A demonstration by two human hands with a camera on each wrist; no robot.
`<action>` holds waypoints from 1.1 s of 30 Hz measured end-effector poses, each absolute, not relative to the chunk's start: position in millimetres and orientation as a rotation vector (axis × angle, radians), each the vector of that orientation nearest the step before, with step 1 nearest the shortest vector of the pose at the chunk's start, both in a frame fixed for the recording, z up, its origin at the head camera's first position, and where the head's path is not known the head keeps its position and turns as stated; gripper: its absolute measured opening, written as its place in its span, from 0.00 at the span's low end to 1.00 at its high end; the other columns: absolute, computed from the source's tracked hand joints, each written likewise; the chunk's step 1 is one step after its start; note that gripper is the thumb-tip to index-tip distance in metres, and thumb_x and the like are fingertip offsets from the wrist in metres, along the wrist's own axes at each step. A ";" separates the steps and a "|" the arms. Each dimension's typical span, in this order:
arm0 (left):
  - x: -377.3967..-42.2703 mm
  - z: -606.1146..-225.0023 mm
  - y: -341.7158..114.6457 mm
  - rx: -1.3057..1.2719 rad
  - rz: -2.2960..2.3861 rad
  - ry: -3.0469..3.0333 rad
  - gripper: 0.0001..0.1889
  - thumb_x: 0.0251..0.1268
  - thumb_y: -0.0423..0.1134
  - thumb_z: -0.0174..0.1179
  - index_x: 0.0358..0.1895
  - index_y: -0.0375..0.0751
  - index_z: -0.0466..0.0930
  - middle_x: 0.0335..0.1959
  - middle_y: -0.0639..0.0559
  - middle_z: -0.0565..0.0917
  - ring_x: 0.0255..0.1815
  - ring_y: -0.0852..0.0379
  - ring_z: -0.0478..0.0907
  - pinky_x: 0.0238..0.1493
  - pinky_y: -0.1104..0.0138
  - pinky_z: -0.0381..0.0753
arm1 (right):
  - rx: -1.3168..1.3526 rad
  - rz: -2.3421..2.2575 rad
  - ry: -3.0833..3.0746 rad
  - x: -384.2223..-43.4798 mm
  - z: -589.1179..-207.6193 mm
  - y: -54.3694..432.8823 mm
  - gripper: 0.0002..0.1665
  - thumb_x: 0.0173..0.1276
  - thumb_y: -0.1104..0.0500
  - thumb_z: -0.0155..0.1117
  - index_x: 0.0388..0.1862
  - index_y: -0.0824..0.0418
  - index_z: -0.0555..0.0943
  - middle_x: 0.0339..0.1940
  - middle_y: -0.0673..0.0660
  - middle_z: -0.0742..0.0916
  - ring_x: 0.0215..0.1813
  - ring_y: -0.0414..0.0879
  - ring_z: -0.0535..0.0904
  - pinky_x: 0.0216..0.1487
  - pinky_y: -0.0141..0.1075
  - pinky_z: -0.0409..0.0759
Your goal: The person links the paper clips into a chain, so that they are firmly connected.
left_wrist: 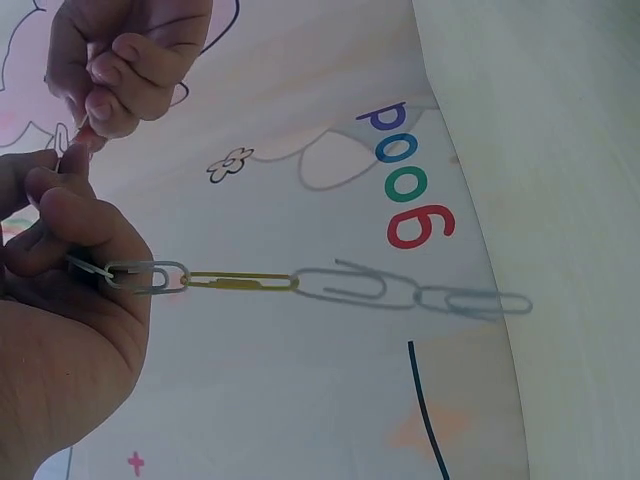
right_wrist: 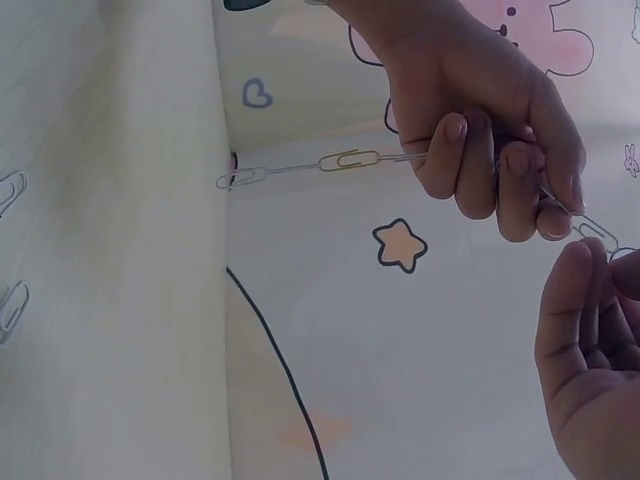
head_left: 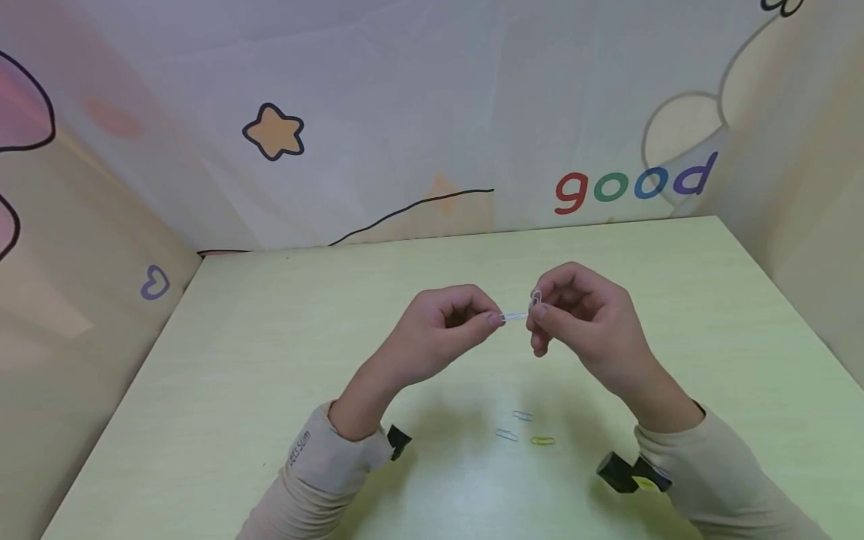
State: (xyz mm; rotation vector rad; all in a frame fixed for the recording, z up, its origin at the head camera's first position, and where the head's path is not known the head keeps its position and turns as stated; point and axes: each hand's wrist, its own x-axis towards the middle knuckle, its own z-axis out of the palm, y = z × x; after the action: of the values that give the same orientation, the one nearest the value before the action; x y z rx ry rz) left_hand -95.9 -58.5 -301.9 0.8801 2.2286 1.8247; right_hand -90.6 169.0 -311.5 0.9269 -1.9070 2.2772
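Note:
My left hand [head_left: 442, 326] pinches a pale paper clip [head_left: 515, 316] between thumb and forefinger, and the clip's end sticks out to the right. It belongs to a paper clip chain that hangs below the hand; a yellow clip [left_wrist: 240, 283] is linked between pale ones in the left wrist view. Close by on the right, my right hand [head_left: 597, 326] pinches a light paper clip [head_left: 537, 296] with thumb and fingertips. The two clips meet or nearly meet; whether they are linked I cannot tell. Both hands are raised above the table.
Two pale paper clips, one [head_left: 523, 415] behind the other [head_left: 507, 435], lie on the light green table [head_left: 270, 375]. Beside them lies a yellow paper clip [head_left: 543, 441]. A printed cloth backdrop [head_left: 405, 112] stands behind the table and along its sides.

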 end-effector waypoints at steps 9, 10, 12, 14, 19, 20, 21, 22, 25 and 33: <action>-96.2 -301.8 -57.6 0.884 1.838 2.222 0.05 0.72 0.35 0.60 0.37 0.39 0.84 0.21 0.54 0.71 0.23 0.57 0.65 0.26 0.67 0.66 | 0.959 2.111 -1.946 -83.9 -307.0 166.0 0.10 0.65 0.81 0.56 0.41 0.71 0.75 0.31 0.61 0.82 0.26 0.49 0.80 0.30 0.36 0.84; -96.2 -301.7 -57.6 0.879 1.839 2.221 0.05 0.72 0.35 0.60 0.37 0.39 0.84 0.21 0.54 0.71 0.23 0.57 0.65 0.26 0.67 0.65 | 0.949 2.087 -1.961 -83.1 -306.3 165.7 0.10 0.65 0.81 0.57 0.41 0.70 0.75 0.31 0.61 0.82 0.26 0.49 0.80 0.31 0.36 0.84; -96.2 -301.6 -57.6 0.865 1.840 2.223 0.05 0.72 0.35 0.61 0.37 0.39 0.84 0.21 0.54 0.70 0.23 0.56 0.64 0.25 0.67 0.64 | 0.938 2.056 -1.979 -81.6 -305.1 165.2 0.10 0.65 0.80 0.58 0.41 0.70 0.76 0.30 0.61 0.82 0.26 0.49 0.80 0.31 0.35 0.83; -96.1 -301.3 -57.9 0.848 1.844 2.224 0.05 0.72 0.36 0.61 0.37 0.40 0.84 0.20 0.53 0.70 0.22 0.56 0.64 0.24 0.67 0.64 | 0.921 2.023 -2.003 -80.3 -304.2 164.6 0.11 0.65 0.80 0.58 0.41 0.69 0.76 0.30 0.60 0.82 0.26 0.49 0.80 0.31 0.35 0.83; -96.3 -301.0 -58.6 0.847 1.890 2.204 0.06 0.71 0.37 0.61 0.37 0.40 0.84 0.19 0.51 0.69 0.19 0.55 0.64 0.20 0.67 0.65 | 0.894 1.863 -2.072 -78.5 -303.8 162.7 0.12 0.65 0.79 0.60 0.41 0.66 0.78 0.30 0.58 0.81 0.26 0.47 0.79 0.31 0.33 0.82; -96.5 -301.1 -58.9 0.853 1.908 2.195 0.06 0.71 0.37 0.61 0.37 0.39 0.84 0.19 0.51 0.69 0.19 0.55 0.64 0.19 0.67 0.64 | 0.899 1.825 -2.079 -78.6 -304.1 162.0 0.12 0.64 0.79 0.61 0.41 0.66 0.78 0.30 0.57 0.81 0.26 0.47 0.79 0.32 0.33 0.82; -96.8 -301.2 -59.0 0.859 1.926 2.189 0.06 0.70 0.37 0.61 0.37 0.39 0.84 0.19 0.50 0.69 0.19 0.54 0.63 0.19 0.68 0.64 | 0.909 1.782 -2.084 -78.9 -304.7 161.4 0.12 0.64 0.79 0.61 0.41 0.66 0.78 0.30 0.57 0.82 0.26 0.46 0.79 0.32 0.32 0.82; -97.0 -301.4 -59.2 0.862 1.944 2.181 0.06 0.70 0.36 0.61 0.37 0.38 0.84 0.19 0.50 0.70 0.18 0.54 0.63 0.18 0.68 0.64 | 0.918 1.735 -2.091 -79.2 -305.2 160.9 0.12 0.64 0.79 0.62 0.41 0.66 0.79 0.30 0.56 0.82 0.26 0.45 0.79 0.32 0.31 0.82; -97.6 -301.8 -59.5 0.865 1.979 2.169 0.07 0.70 0.37 0.61 0.36 0.37 0.84 0.20 0.49 0.71 0.18 0.55 0.63 0.18 0.68 0.64 | 0.954 1.603 -2.095 -80.8 -307.9 159.8 0.14 0.62 0.79 0.63 0.41 0.65 0.79 0.30 0.54 0.82 0.28 0.43 0.79 0.35 0.29 0.81; -97.5 -302.6 -59.4 0.838 2.009 2.153 0.07 0.69 0.38 0.61 0.36 0.38 0.84 0.22 0.48 0.72 0.18 0.54 0.62 0.18 0.68 0.62 | 1.023 1.373 -2.075 -86.2 -314.7 159.3 0.16 0.57 0.79 0.65 0.40 0.64 0.80 0.30 0.50 0.83 0.28 0.40 0.78 0.35 0.26 0.79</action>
State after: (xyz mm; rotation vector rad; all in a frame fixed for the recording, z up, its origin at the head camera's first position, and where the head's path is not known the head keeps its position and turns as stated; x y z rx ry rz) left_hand -97.5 -59.4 -302.6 0.8382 2.1528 2.0092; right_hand -86.2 159.3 -314.7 1.0229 -2.0747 1.3731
